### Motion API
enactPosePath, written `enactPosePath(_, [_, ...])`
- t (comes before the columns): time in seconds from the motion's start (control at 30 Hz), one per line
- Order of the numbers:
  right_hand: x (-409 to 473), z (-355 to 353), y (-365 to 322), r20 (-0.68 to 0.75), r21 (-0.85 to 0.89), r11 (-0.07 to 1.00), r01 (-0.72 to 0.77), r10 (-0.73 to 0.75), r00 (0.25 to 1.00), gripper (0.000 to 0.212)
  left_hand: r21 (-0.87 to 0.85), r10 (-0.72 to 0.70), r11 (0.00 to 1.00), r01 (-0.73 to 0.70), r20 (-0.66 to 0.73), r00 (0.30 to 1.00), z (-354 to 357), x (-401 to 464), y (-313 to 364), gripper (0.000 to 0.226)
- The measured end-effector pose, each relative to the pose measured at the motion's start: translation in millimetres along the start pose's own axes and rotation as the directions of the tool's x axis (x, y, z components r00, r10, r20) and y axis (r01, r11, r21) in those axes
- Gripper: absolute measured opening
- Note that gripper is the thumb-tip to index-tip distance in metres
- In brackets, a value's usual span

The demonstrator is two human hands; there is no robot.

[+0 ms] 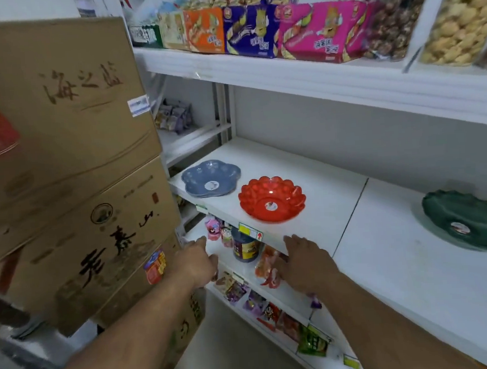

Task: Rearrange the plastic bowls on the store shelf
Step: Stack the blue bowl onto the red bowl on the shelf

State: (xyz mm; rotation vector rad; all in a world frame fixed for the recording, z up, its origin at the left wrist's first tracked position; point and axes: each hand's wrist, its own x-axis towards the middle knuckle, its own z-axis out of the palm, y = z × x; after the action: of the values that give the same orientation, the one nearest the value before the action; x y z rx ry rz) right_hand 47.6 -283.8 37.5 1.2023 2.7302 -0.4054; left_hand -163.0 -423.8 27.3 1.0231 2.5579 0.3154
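Note:
Three flower-shaped plastic bowls rest on the white middle shelf (336,178). A blue-grey bowl (211,178) sits at the shelf's left end. A red translucent bowl (271,198) stands just right of it, near the front edge. A dark green bowl (467,219) lies far to the right. My left hand (197,261) hovers below the shelf's front edge, fingers apart and empty. My right hand (306,256) reaches toward the shelf edge below the red bowl, fingers spread, holding nothing.
Stacked cardboard boxes (64,166) crowd the left side. The upper shelf (315,77) carries colourful snack boxes (250,31) and bagged snacks. Below the middle shelf stand a dark jar (244,248) and several snack packets (273,311).

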Motion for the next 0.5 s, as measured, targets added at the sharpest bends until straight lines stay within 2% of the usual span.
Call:
enactPosePath(0.2, [63.1,-6.6,9.7,-0.103,0.041,0.999,-0.025,0.030,0.994,0.070,0.035,-0.027,0.999,0.028,-0.027,0.999,-12.4,66.5,4.1,0.067])
enactPosePath(0.5, [133.7,-22.0,23.3,-0.135,0.076,0.994,-0.075,0.085,0.987,0.067,-0.027,-0.072,0.997,0.070,-0.049,0.996,-45.5,154.5,10.5,0.059])
